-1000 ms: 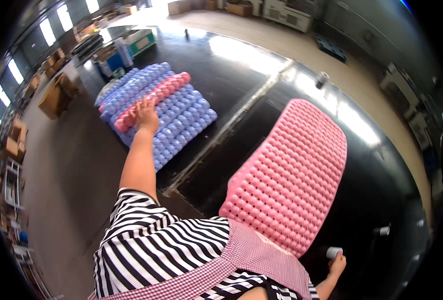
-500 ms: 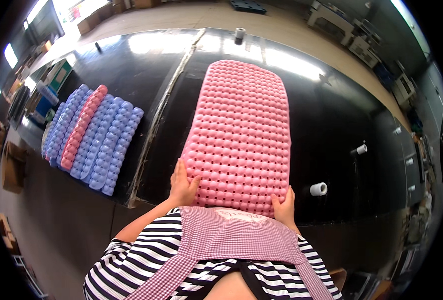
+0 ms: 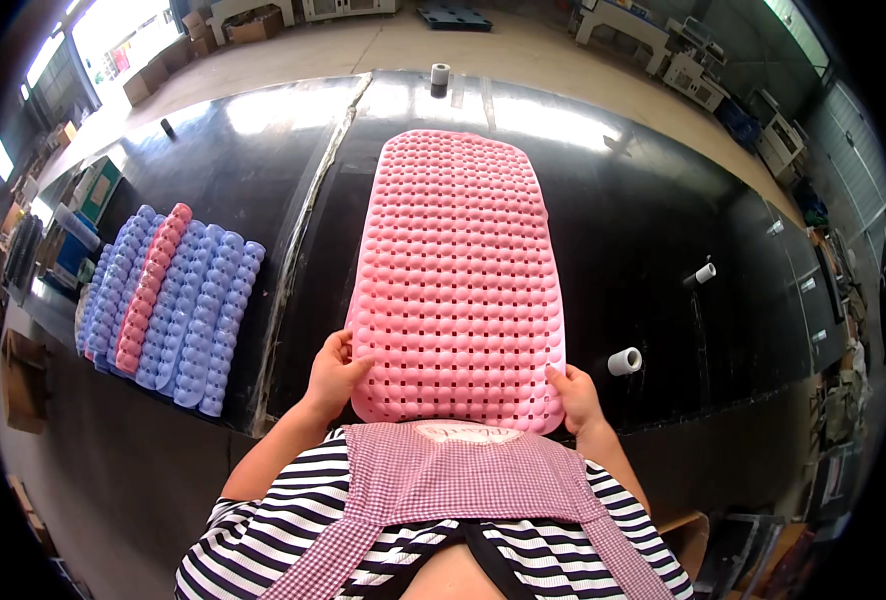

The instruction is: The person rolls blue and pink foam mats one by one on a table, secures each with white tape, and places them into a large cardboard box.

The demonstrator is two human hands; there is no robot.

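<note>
Seen from the head camera, a pink bubbled mat [image 3: 455, 280] with rows of small holes is laid flat and lengthwise on a black glossy table [image 3: 623, 210], its near end right at the table's front edge. The mat's near left corner is gripped by the left hand [image 3: 333, 375], the fingers curled over the top surface with the thumb at the edge. The near right corner is pinched by the right hand [image 3: 575, 398], the thumb lying on top and the other fingers hidden under the mat. Both forearms are seen coming out of a black-and-white striped top [image 3: 263, 540] worn under a pink checked apron [image 3: 463, 480].

To the left on the same table, a stack of lilac-blue mats [image 3: 188, 310] is spread out, with a rolled pink mat [image 3: 153, 285] lying on it. Two small white tape rolls [image 3: 624, 361] are seen to the right of the pink bubbled mat, well apart from it, and a third roll [image 3: 440, 74] stands at the far edge.
</note>
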